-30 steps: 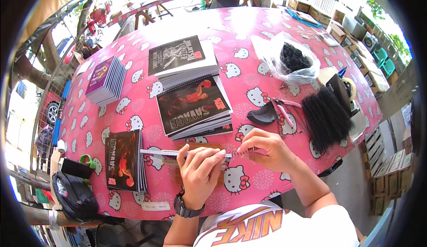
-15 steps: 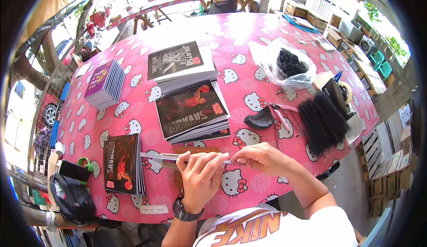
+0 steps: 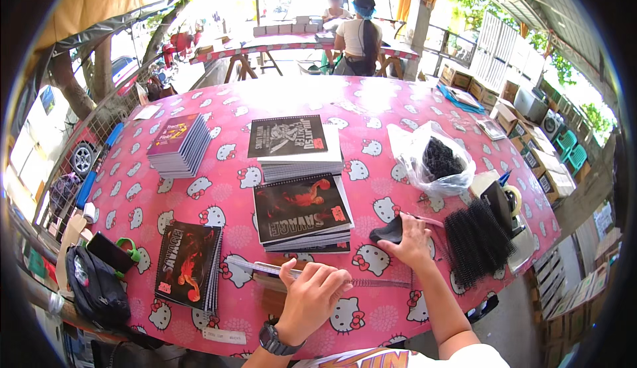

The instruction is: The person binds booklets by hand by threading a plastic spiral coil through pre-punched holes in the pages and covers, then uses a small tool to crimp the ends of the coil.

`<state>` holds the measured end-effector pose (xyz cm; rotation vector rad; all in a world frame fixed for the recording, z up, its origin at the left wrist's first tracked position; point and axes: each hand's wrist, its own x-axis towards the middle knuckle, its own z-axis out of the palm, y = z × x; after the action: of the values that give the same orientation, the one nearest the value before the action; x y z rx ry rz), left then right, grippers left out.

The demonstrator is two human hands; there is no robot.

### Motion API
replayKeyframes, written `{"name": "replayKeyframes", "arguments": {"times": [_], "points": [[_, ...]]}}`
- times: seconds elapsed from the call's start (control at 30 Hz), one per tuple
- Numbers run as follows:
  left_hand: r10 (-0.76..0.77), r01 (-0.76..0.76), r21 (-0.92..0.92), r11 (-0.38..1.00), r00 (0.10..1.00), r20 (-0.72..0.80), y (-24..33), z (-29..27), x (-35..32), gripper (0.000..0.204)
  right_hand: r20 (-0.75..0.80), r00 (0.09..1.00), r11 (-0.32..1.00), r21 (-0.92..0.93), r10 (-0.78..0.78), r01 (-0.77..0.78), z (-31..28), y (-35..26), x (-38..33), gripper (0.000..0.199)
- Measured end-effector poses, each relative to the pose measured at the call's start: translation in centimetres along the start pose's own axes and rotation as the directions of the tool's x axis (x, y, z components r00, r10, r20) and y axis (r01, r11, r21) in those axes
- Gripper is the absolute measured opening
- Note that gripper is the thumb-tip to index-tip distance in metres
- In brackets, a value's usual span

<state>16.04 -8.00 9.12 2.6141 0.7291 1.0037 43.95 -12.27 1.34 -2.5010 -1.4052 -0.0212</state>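
Left hand (image 3: 315, 294) closed around a notebook (image 3: 265, 268), over the bench (image 3: 391, 302), near middle of its near edge. Right hand (image 3: 413, 241) further in, toward right edge, fingers bent over a black curved piece (image 3: 387, 231) and pink-handled tool (image 3: 432, 221); cannot tell if closed on either. Judgement: pinch the spine firmly so pages stay aligned; keep the loose coil (image 3: 379, 283) straight, unsnagged; take the tool by its handles. Notebook: thin, edge-on, pale pages, coil trailing rightward past the fingers.
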Motion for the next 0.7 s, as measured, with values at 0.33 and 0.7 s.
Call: {"name": "replayKeyframes", "arguments": {"times": [0.33,0.7], "points": [[0.001,-0.001,-0.002,1.0,1.0,0.016,0.3,0.0,0.1,0.012,-0.091,0.977,0.974,0.103,-0.194,0.203,-0.4,-1.0,-2.1,0.074],[0.028,-0.032,-0.1,0.994,0.999,-0.037,0.2,-0.5,0.2,0.015,-0.055,0.941,0.917,0.215,-0.333,0.337,0.4,-2.4,-6.8,0.079]]}}
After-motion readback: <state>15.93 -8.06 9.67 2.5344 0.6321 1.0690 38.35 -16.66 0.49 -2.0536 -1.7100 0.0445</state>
